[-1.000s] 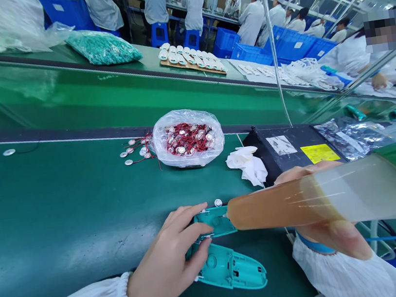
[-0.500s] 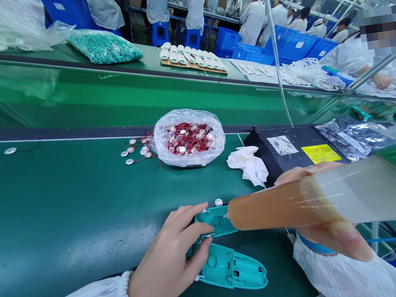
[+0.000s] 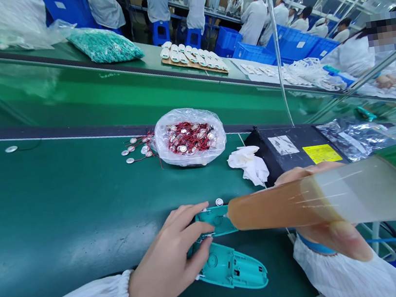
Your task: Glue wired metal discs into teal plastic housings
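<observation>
My left hand [image 3: 171, 255] steadies a teal plastic housing half [image 3: 222, 228], with fingers and thumb across its left end and edges. A large glue syringe [image 3: 276, 208] with amber contents lies in the grip of my right hand [image 3: 343, 241]. Its narrow tip points left into the housing half; whether it touches the inside I cannot tell. Just below, a second teal housing half [image 3: 250, 270] rests open side up, its left end partly hidden by my left hand. A small round metal disc [image 3: 219, 202] sits at the first half's far edge.
A plastic-lined bowl [image 3: 219, 138] holds red-wired discs, with several more spilled at its left. Crumpled white tissue [image 3: 248, 163] lies beside a black box [image 3: 282, 146]. Behind a green-tinted panel are a bag of teal parts [image 3: 106, 46], a board of white parts [image 3: 192, 58] and co-workers.
</observation>
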{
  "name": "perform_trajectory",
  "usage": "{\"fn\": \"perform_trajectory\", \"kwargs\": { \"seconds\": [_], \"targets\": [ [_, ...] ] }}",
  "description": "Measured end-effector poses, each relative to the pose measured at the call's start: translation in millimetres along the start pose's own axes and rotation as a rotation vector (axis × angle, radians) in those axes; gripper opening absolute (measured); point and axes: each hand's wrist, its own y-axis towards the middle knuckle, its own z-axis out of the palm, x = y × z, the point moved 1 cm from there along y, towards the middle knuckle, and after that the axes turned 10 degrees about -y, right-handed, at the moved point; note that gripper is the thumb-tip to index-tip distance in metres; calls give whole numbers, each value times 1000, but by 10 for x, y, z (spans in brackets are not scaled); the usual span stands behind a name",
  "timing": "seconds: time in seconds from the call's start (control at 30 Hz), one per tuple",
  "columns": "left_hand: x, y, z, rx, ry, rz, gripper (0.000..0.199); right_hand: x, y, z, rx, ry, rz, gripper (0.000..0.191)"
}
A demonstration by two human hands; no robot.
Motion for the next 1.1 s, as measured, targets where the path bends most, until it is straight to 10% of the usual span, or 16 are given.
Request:
{"fn": "perform_trajectory", "kwargs": {
  "seconds": [0.33,1.1],
  "targets": [
    [41,-3,28,-2,7,5,19,128,1,134,-254,69,42,40],
    [17,-2,9,-27,11,18,19,142,88,88,-159,-55,-42,33]
  ]
}}
